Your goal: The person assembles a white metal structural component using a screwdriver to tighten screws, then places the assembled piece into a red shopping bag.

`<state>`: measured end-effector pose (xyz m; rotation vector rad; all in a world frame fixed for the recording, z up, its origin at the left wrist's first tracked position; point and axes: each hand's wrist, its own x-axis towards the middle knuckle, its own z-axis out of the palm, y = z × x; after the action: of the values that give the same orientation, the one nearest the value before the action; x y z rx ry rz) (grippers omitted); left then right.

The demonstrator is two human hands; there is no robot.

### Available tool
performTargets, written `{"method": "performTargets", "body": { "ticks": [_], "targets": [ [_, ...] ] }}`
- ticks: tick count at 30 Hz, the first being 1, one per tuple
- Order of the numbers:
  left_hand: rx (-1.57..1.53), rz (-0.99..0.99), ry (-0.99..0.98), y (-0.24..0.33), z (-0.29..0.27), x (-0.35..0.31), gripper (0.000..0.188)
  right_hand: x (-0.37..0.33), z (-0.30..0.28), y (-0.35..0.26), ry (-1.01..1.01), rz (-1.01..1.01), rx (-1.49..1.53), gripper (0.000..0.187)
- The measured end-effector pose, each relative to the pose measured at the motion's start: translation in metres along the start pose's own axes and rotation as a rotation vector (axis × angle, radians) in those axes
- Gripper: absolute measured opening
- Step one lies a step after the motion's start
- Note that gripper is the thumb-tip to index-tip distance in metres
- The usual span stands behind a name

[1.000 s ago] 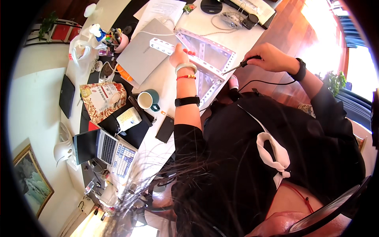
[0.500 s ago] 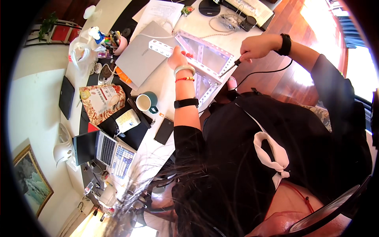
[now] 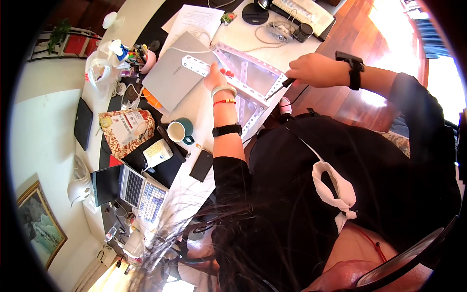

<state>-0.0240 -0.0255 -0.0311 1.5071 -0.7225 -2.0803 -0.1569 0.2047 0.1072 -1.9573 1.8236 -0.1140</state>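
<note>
A white frame of perforated metal strips [image 3: 251, 91] stands at the table's right edge, with cross braces inside it. My left hand [image 3: 214, 78] is closed around its upper bar, whose far end sticks out over a closed grey laptop [image 3: 178, 68]. In my right hand [image 3: 311, 68] is a screwdriver [image 3: 288, 82] with a dark handle. Its thin shaft slants down to the left, and the tip meets the frame's near corner by the end of the bar. Whether a screw sits under the tip is too small to tell.
A teal mug [image 3: 187, 130], a phone [image 3: 201, 165] and a patterned food pouch [image 3: 125, 130] lie left of my left forearm. An open laptop [image 3: 127, 187] is at the lower left. Papers [image 3: 200, 22] and a camera-like black device [image 3: 303, 32] are at the far side.
My right hand has turned and lowered slightly, its wrist now showing the watch face. The screwdriver tip stays by the frame's corner. My left hand keeps its grip on the bar.
</note>
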Motion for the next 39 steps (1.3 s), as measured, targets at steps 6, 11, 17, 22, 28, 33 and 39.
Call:
{"method": "performTargets", "body": {
  "ticks": [6,11,17,22,28,33,39],
  "targets": [
    [0.036,0.016,-0.022,-0.004,0.011,-0.008,0.024,0.024,0.006,0.047,-0.793,0.433,0.938,0.032],
    [0.034,0.058,-0.038,-0.004,0.013,-0.012,0.023,0.040,0.019,0.058,-1.110,0.577,1.288,0.044],
    [-0.008,0.041,-0.040,-0.007,0.011,-0.006,0.023,0.015,0.043,0.038,-0.571,0.247,0.532,0.036],
    [-0.009,0.005,-0.012,-0.006,0.008,0.007,0.024,0.012,-0.001,-0.015,-0.216,0.115,-0.149,0.022],
    [0.007,0.025,-0.023,-0.007,0.009,0.005,0.031,0.003,0.022,0.008,-0.208,0.105,0.109,0.023],
    [0.001,0.066,-0.026,-0.005,0.008,-0.003,0.028,-0.001,0.040,0.038,-0.797,0.658,1.320,0.033],
    [-0.005,0.101,-0.032,-0.007,0.009,-0.018,0.027,-0.011,0.046,0.046,-0.968,0.660,1.808,0.034]
  ]
}}
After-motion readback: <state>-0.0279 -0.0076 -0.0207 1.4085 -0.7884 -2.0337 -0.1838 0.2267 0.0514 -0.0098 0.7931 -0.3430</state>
